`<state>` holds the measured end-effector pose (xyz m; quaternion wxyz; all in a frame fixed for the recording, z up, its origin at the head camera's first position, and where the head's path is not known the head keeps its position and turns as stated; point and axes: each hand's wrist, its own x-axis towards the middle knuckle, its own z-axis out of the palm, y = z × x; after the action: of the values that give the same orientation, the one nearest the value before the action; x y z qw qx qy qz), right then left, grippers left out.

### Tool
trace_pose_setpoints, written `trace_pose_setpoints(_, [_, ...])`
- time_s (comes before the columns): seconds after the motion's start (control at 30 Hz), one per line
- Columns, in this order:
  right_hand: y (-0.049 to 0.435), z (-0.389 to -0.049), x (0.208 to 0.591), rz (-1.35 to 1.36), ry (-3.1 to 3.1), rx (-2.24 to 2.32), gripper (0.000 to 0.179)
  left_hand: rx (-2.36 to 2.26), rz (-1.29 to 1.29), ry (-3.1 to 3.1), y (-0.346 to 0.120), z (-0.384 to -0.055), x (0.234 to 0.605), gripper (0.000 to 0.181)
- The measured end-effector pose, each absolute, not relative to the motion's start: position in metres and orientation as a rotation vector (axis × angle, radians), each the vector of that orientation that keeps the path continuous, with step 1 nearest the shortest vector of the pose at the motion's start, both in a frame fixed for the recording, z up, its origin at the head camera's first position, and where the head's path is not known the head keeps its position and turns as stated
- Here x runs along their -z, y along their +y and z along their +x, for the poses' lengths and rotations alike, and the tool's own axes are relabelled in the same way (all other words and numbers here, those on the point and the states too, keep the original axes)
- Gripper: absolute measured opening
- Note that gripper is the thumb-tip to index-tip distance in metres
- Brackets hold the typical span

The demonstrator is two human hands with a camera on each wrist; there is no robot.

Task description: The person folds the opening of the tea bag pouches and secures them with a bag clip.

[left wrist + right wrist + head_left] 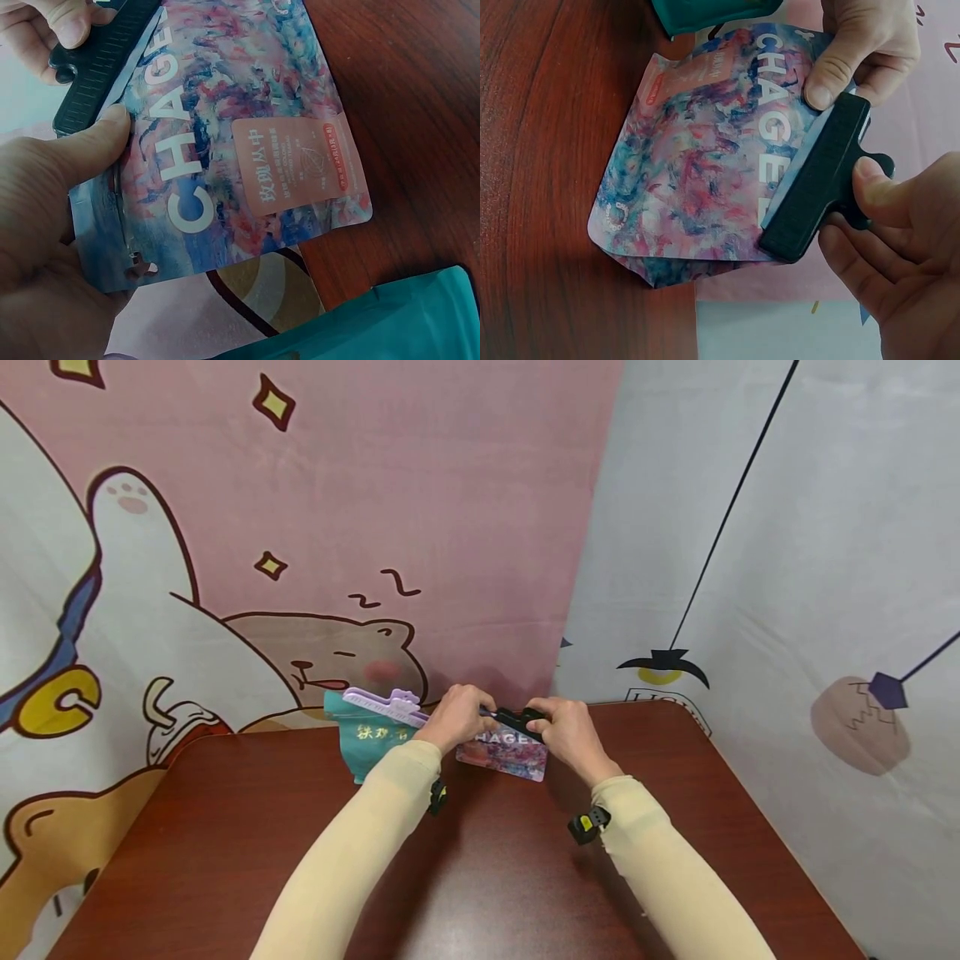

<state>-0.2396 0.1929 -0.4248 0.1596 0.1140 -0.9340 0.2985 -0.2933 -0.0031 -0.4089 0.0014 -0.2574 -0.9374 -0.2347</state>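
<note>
A colourful pink-and-blue pouch (501, 761) lettered CHAGE stands at the table's back. My left hand (457, 717) pinches one end of its top edge, thumb on the front, as the left wrist view shows. My right hand (572, 737) grips the tabs of a black bag clip (817, 180) between thumb and fingers. The clip's long bar lies across the other part of the pouch's top edge, close to the left thumb. How far its jaws stand apart is hard to see.
Left of the pouch stands a teal pouch (367, 739) with a lilac bag clip (384, 705) along its top. Both are on a dark red-brown wooden table (480, 885). Directly behind hangs a cartoon-printed cloth (465, 527).
</note>
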Motion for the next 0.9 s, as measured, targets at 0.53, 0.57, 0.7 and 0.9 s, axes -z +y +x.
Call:
trace_pose_setpoints(0.53, [0.1955, -0.2393, 0.4234, 0.35, -2.71, -0.948, 0.019, 0.766, -0.814, -2.972, -0.0057, -0.291, 0.408, 0.021])
trace_pose_setpoints(0.57, [0.1958, -0.2393, 0.4238, 0.354, -2.712, -0.944, 0.021, 0.764, -0.816, -2.975, -0.0058, -0.2908, 0.4077, 0.022])
trace_pose_setpoints(0.7, [0.1967, -0.2394, 0.4246, 0.361, -2.717, -0.92, 0.027, 0.73, -0.834, -2.978, -0.0064, -0.2905, 0.4068, 0.025])
trace_pose_setpoints(0.9, [0.1974, -0.24, 0.4249, 0.369, -2.714, -0.892, 0.033, 0.645, -0.848, -2.942, -0.0077, -0.291, 0.4063, 0.025])
